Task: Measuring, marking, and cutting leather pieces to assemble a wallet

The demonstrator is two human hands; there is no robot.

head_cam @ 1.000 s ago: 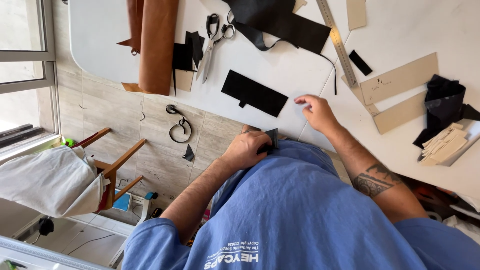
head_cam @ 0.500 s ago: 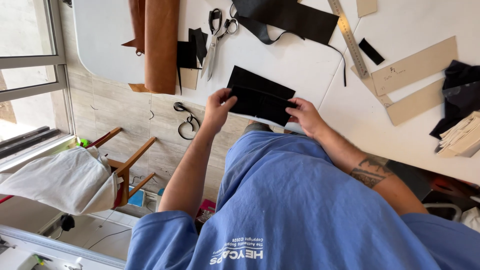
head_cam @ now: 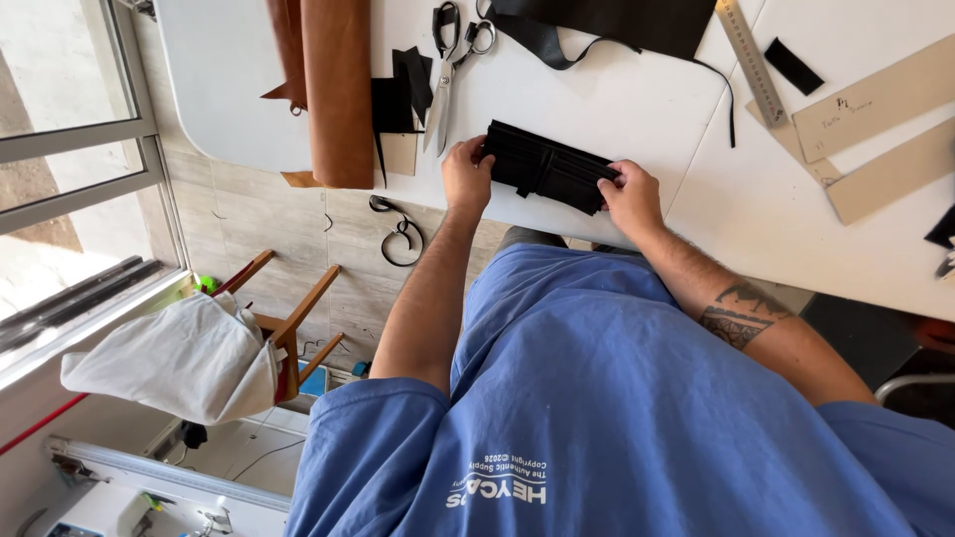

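two hands gripping black leather stack, long axis left-right across table edge

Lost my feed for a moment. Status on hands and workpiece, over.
Left hand and right hand grip opposite ends of black leather piece. Piece flat on white table. Scissors close by, not touching.

Scissors, ruler, prob. leather roll

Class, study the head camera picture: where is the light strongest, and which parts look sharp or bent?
Head view: daylight floods in from the window, washing out the glass; the white table is bright, without hard glare; both hands, left and right, and the black leather stack are sharp; the wide lens bends the window frame.
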